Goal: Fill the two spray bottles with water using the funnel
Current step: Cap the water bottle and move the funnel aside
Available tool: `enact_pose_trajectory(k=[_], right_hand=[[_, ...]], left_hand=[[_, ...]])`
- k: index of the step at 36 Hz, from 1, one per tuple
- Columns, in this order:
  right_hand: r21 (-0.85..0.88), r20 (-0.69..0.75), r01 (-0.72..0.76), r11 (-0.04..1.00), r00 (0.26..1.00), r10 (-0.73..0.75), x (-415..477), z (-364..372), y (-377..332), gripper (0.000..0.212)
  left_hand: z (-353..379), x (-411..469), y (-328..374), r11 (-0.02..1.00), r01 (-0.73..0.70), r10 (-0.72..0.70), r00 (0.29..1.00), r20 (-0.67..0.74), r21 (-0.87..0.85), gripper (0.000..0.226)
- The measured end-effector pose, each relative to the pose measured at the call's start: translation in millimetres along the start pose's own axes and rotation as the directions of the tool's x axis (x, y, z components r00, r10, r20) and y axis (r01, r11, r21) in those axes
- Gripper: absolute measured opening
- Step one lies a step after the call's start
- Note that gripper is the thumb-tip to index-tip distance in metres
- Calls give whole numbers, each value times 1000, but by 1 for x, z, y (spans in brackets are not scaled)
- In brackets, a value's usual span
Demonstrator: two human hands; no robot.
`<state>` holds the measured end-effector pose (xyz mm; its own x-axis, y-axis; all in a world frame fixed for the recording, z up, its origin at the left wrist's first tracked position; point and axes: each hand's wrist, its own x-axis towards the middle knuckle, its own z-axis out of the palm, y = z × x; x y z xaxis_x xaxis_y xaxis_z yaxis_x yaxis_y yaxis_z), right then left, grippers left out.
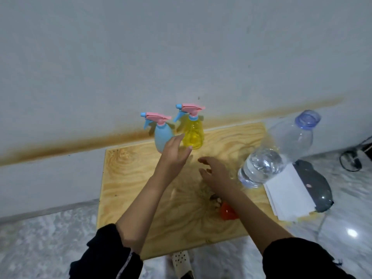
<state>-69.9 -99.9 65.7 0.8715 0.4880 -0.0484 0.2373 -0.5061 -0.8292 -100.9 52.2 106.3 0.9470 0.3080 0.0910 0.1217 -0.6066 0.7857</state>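
- Left hand, fingers spread and empty, reaches right by the upright blue bottle, which stands just beyond it;
- right hand, loose and empty, hovers farther back.

— What carries it all?
— 1 pale wooden table, grained, its far edge against the wall.
— And on it?
— 2 sprayers stand upright at the far edge: the blue sprayer on the left, the yellow sprayer just beside it, both with pink heads on.
— Anything to the right?
— A clear bottle, partly full of water, stands by the right edge. White paper lies stacked just beside its base, overhanging that edge.
— Nearer the front?
— An orange funnel, partly hidden. Something small and brownish lies by it, too blurred to name.
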Motion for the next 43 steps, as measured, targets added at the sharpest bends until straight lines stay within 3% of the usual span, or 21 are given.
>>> enact_pose_trajectory(k=[6,11,14,19,25,31,43], right_hand=[[5,-137,-32,999,990,32,-59,-52,39,23],[-14,-272,-132,991,954,123,-103,-77,90,34],[-49,-183,-232,971,958,220,-120,-80,114,42],[-198,25,-219,955,973,228,-122,-70,132,55],[-324,117,-143,935,975,190,-108,-61,136,51],[-238,93,-112,965,986,137,-108,-64,144,37],[-175,-91,-224,959,973,210,-128,-85,142,34]], left_hand=[[37,-3,90,980,-144,158,984,88,-139,53],[66,-11,151,937,-229,274,950,150,-264,73],[79,-17,175,916,-251,316,932,177,-314,81],[96,-16,187,902,-313,364,922,132,-296,94],[105,-6,176,894,-387,399,917,7,-225,70],[109,-7,172,889,-403,409,912,-18,-218,67],[106,-14,171,909,-352,367,930,29,-224,65]])
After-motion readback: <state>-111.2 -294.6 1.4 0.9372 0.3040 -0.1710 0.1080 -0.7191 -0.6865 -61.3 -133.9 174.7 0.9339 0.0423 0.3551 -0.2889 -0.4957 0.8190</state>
